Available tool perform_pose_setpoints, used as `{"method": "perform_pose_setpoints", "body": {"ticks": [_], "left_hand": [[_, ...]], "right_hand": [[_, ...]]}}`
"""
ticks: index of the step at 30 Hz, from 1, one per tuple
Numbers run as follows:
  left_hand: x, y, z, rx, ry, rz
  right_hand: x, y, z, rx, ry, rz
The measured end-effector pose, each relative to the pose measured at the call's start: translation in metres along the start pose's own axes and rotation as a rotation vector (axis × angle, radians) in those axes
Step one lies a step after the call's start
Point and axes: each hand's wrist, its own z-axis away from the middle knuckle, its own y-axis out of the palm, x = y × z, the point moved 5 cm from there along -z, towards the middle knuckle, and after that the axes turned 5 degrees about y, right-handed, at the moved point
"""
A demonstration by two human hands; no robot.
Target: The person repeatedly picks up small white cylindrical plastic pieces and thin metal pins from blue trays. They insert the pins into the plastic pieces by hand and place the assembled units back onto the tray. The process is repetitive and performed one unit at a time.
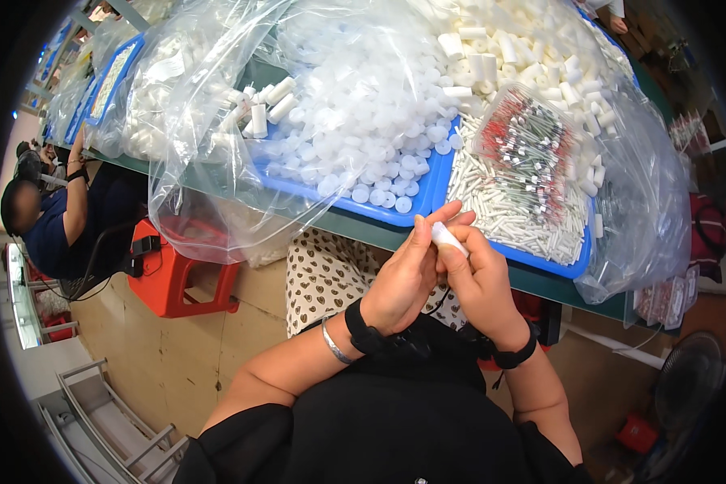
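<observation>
A short white cylinder (448, 239) sits between the thumb and fingers of my right hand (486, 282), which is closed on it. My left hand (403, 284) is right beside it, with its thumb up and fingers stretched out behind the cylinder; its fingertips are partly hidden. Both hands are just in front of the table edge. Beyond them, a blue tray (431, 189) holds a heap of translucent round plastic pieces (363, 137). To its right lie many thin white sticks (480, 189) and a clear box (524, 133) of small metal pins with red and white ends.
Larger white cylinders (532, 60) are piled behind the box. Clear plastic bags (641, 185) drape over the trays and table edge. At left stand a red stool (181, 274) and a seated person (56, 218). A fan (690, 379) is at lower right.
</observation>
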Motion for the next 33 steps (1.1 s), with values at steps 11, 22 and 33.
{"method": "perform_pose_setpoints", "body": {"ticks": [11,22,33], "left_hand": [[0.001,-0.007,0.002,-0.032,0.191,-0.135],[-0.153,-0.024,-0.017,-0.161,0.414,0.490],[-0.082,-0.016,0.003,-0.052,0.704,-1.661]], "right_hand": [[0.028,0.013,0.002,-0.082,-0.299,0.599],[0.056,-0.008,-0.001,-0.066,-0.291,0.457],[0.041,-0.101,-0.032,-0.344,-0.272,1.037]]}}
